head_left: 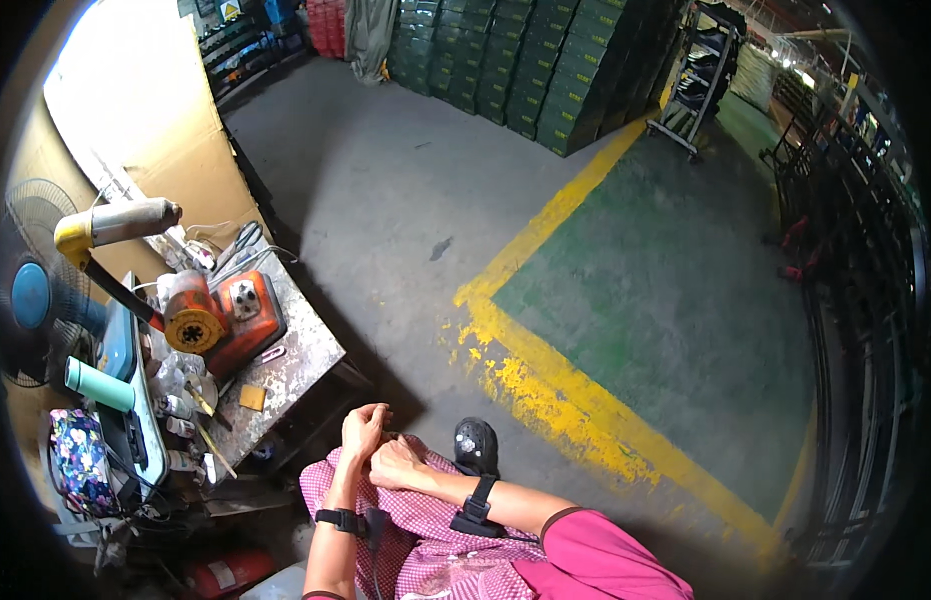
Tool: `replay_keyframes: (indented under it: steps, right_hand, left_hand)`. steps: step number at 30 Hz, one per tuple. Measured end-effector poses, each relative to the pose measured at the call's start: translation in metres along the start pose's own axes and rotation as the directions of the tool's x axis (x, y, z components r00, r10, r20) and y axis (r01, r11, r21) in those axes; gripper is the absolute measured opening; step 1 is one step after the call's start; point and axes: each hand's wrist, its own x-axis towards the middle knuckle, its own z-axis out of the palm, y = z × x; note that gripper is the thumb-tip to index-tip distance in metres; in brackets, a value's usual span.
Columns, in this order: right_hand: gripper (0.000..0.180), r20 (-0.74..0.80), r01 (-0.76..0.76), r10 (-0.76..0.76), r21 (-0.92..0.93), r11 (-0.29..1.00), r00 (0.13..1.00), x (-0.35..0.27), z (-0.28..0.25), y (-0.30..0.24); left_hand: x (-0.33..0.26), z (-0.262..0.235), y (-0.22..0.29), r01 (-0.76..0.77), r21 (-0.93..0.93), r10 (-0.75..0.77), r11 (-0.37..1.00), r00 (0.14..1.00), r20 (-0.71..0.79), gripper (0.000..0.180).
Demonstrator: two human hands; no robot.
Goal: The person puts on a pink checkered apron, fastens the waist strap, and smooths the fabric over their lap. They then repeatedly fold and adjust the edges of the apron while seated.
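Both hands are close together over my lap, above a pink-and-white checked apron (336,490). My left hand (364,430) is closed, with its thumb and fingertips pinched together. Just below and to the right, my right hand (396,464) is curled closed, its knuckles up against the cloth. Whatever the fingers hold, if anything, is too small or hidden to name. A dark band with a small box (340,520) circles the left forearm, and a similar black strap (476,505) is on the right one. A black clog (476,445) shows beyond the right hand.
On the left, a worn workbench (311,350) bears an orange-red machine (246,310), a yellow block (253,397) and a mint-green bottle (101,384). Behind it stands a fan (31,295). Dark green boxes (576,90) are stacked ahead, near a wheeled rack (701,80); metal racks (876,300) line the right.
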Motion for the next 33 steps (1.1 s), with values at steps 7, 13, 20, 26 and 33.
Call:
replay_keyframes:
  steps: [7,13,20,26,33]
  right_hand:
    - [0.027,-0.089,0.000,0.002,0.022,1.000,0.996,0.002,0.001,0.007]
    - [0.029,0.037,-0.040,0.039,0.036,0.999,0.999,0.001,-0.011,0.008]
    - [0.028,-0.056,-0.069,0.076,0.119,0.990,0.995,0.000,-0.011,0.016]
    - [0.028,-0.068,-0.082,0.091,0.129,0.988,0.994,0.000,-0.012,0.015]
    - [0.028,-0.057,-0.084,0.094,0.149,0.985,0.994,-0.001,-0.016,0.015]
  left_hand:
    - [0.004,0.003,0.010,0.011,-0.030,-0.011,0.999,1.000,0.017,0.033]
    - [0.005,0.004,0.020,0.021,-0.004,-0.021,1.000,1.000,0.017,0.034]
    - [0.010,0.008,0.030,0.019,0.025,-0.021,1.000,0.997,0.073,0.031]
    - [0.012,0.007,0.029,0.036,0.011,-0.037,0.999,0.995,0.088,0.031]
    - [0.012,0.008,0.032,0.031,0.008,-0.032,0.999,0.995,0.090,0.031]
